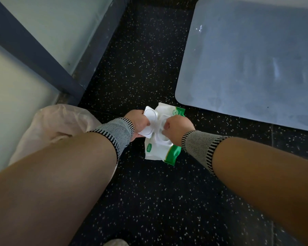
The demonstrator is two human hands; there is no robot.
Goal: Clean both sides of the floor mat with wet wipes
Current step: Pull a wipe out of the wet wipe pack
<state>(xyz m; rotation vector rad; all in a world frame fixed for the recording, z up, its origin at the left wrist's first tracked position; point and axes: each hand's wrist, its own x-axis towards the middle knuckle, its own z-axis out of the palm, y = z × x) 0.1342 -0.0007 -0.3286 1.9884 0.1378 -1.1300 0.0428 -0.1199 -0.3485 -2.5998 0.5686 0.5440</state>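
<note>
A white and green pack of wet wipes (156, 150) lies on the dark speckled floor in the middle of the view, its white plastic lid (149, 119) flipped open to the left. My left hand (138, 124) grips that lid and the pack's left edge. My right hand (178, 126) is curled over the pack's opening, its fingers pinching at something white there; the fingertips are hidden. The pale blue floor mat (252, 59) lies flat on the floor at the upper right, smudged with faint marks, apart from the pack.
A translucent plastic bag (52, 125) sits at the left, beside my left forearm. A dark blue frame bar (34, 50) and a pale wall panel run along the upper left. The black speckled floor (149, 201) stretches below the pack.
</note>
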